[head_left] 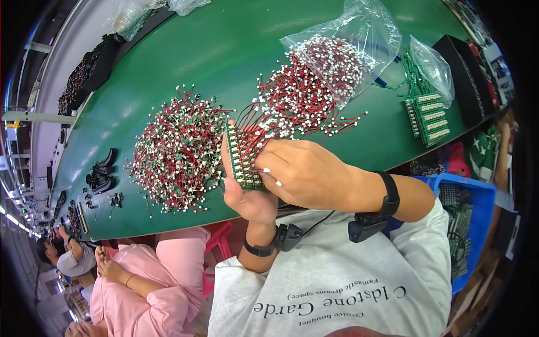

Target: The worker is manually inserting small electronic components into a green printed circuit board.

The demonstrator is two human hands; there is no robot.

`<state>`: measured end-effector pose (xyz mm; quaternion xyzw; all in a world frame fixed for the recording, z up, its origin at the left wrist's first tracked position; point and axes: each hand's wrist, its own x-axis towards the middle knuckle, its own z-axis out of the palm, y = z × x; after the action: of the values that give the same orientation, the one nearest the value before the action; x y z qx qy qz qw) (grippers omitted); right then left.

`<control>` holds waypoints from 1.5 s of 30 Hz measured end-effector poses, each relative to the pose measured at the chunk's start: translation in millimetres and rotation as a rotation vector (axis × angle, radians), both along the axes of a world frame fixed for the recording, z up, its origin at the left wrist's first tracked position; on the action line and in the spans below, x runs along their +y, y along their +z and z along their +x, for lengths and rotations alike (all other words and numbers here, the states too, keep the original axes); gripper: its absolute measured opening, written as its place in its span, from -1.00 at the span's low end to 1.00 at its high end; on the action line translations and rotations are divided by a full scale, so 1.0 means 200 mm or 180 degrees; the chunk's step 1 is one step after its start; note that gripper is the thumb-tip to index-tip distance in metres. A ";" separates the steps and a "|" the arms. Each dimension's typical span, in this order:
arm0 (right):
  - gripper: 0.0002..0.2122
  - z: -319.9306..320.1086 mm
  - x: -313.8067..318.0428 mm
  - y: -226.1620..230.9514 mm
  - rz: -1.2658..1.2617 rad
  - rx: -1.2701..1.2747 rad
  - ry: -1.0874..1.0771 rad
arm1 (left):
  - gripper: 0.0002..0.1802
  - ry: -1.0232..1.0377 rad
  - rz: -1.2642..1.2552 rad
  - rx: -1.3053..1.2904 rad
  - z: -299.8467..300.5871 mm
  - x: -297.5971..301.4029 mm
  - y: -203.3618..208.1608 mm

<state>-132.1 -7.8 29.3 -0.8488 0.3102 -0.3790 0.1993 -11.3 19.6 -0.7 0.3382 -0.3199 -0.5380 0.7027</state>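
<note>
Over the smooth green table's (393, 147) near side, my left hand (254, 206) is gripping a green rectangular circuit panel with white connectors (239, 156) (probably light, stiff, delicate-faced) by its edges, my right hand (306, 171) clasping flexible red white-plugged wires (252, 140).

Pale grey T-shirt (348, 255), short sleeves, dark printed lettering (331, 300) across front. Left wrist: black strap (259, 250), angular black module (289, 237), thin dark cable (319, 223) beside it. Right wrist: wider-looking black band (391, 194), chunky black housing (364, 229).
</note>
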 end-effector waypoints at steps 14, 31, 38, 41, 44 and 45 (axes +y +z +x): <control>-0.77 0.00 0.02 -0.04 -0.0363 -0.0069 -0.0222 | -0.08 -0.0128 0.0140 0.0139 -0.02 0.01 0.01; -0.87 -0.59 -0.07 -0.11 0.0632 0.1117 -0.0922 | -0.23 0.0041 -0.0052 0.0828 0.11 -0.04 -0.06; -0.87 -0.62 -0.08 -0.11 0.0277 0.0896 -0.0740 | -0.24 -0.0115 -0.0124 0.0721 0.13 -0.05 -0.08; -0.88 -0.62 -0.09 -0.10 0.0551 0.0589 -0.0659 | -0.25 -0.0110 -0.0183 0.0880 0.12 -0.06 -0.07; -0.89 -0.62 -0.10 -0.12 0.0715 0.0347 -0.0625 | -0.17 -0.0519 -0.0532 0.1109 0.12 -0.06 -0.08; -0.90 -0.63 -0.11 -0.12 0.0717 0.0320 -0.0638 | -0.17 -0.0575 -0.0555 0.1163 0.12 -0.06 -0.08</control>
<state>-257.2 -29.0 5.1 -0.8037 0.4434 -0.3169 0.2387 12.3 7.3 -16.4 0.1430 -0.2615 -0.6214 0.7245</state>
